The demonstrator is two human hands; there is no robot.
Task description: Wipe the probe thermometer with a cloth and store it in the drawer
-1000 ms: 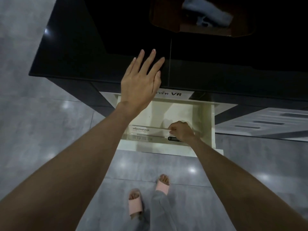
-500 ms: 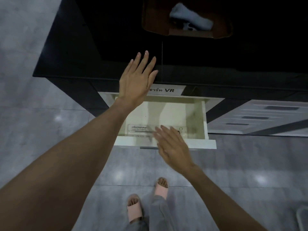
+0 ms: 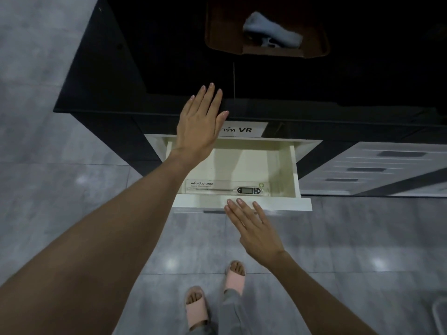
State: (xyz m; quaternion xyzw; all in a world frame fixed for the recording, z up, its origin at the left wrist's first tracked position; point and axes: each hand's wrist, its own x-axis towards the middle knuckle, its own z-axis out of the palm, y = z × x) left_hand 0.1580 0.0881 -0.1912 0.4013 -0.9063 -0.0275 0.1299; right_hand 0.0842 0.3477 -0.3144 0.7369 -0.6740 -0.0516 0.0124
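The probe thermometer (image 3: 246, 190), a thin metal probe with a black display head, lies in a clear labelled case along the front of the open cream drawer (image 3: 278, 204). My right hand (image 3: 254, 228) is flat and empty, its fingertips at the drawer's front panel just below the thermometer. Raised over the drawer's back left corner and the black counter's edge, my left hand (image 3: 202, 122) has its fingers straight and holds nothing. A pale blue cloth (image 3: 273, 32) lies in a brown wooden tray (image 3: 217, 37) on the counter, far from both hands.
The black counter (image 3: 145, 68) runs across the top. A white label reading VR (image 3: 244, 129) sits above the drawer. White drawers with dark handles (image 3: 377, 169) stand to the right. My feet in pink slippers (image 3: 212, 293) are on the grey tiled floor.
My right hand let go of the thermometer inside the drawer and drew back, open, to the drawer's front panel. My left hand stayed raised over the counter edge.
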